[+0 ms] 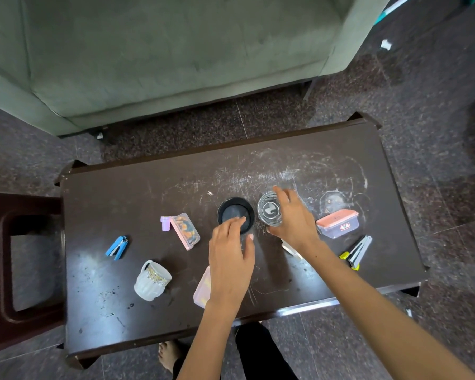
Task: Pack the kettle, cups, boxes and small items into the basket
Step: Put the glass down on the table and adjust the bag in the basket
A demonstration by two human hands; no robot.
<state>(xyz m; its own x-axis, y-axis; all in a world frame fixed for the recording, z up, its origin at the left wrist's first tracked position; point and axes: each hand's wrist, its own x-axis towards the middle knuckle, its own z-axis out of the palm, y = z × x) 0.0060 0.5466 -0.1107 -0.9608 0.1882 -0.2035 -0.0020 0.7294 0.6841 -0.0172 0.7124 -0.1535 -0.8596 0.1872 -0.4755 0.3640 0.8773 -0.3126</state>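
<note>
My right hand (295,219) grips a clear glass (268,211) standing mid-table, fingers curled round its far and near sides. Just left of it stands a black round cup (232,211); my left hand (231,256) reaches over its near rim, fingertips touching it, thumb apart. A white mug (152,281) lies on its side at front left. There are also a pink-lidded box (185,231), a small purple bottle (165,223), a salmon-lidded clear box (337,222) and a pink box (202,287) partly under my left forearm. No basket or kettle is in view.
A blue stapler (117,247) lies at the left, a yellow-grey stapler (357,252) at the right. The dark scratched table (327,165) has a brown stool (17,259) against its left end. A green sofa (176,50) stands beyond it.
</note>
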